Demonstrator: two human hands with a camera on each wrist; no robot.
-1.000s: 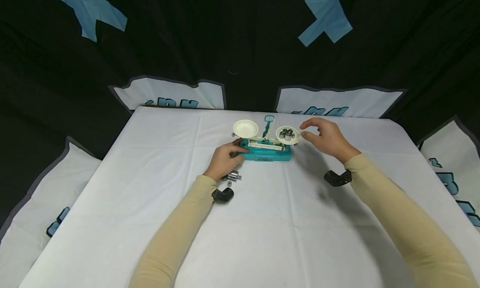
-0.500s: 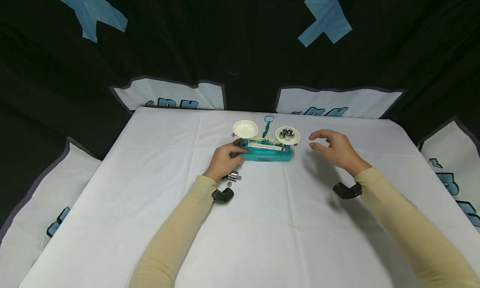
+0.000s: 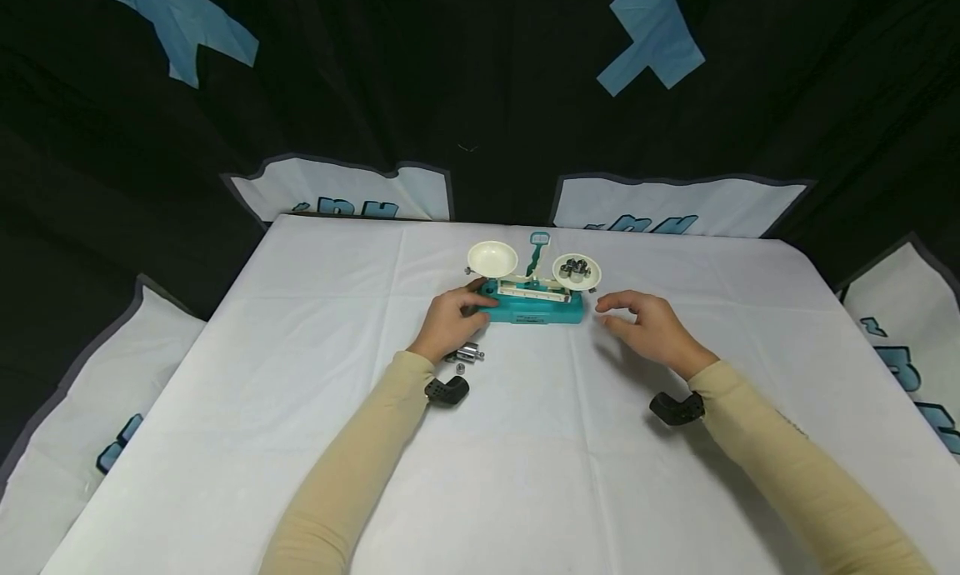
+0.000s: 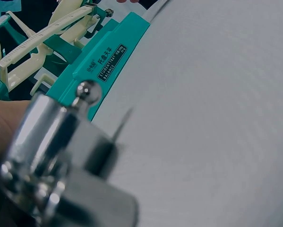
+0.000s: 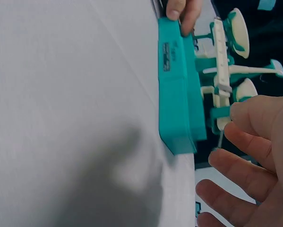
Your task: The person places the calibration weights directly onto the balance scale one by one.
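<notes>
A teal tray balance [image 3: 534, 311] stands toward the back of the white table. My left hand [image 3: 442, 323] holds its left end, thumb at the front and fingers over the base. The left cream pan [image 3: 492, 260] has nothing on it. In the right pan [image 3: 577, 285] sit several small metal weights [image 3: 575, 267]. My right hand [image 3: 651, 329], fingers loosely bent and holding nothing, hovers just right of the base; in the right wrist view its fingers [image 5: 240, 175] are spread apart. Shiny metal weights [image 4: 42, 137] loom close in the left wrist view, beside my left hand.
The larger weights [image 3: 469, 352] lie on the white tablecloth [image 3: 525, 475] by my left wrist, with one small weight [image 3: 461, 368] in front of them. A black curtain [image 3: 487, 100] hangs behind the table's back edge.
My right hand has drawn away from the right pan, then come down and back left, lower beside the base. My left hand stays on the balance.
</notes>
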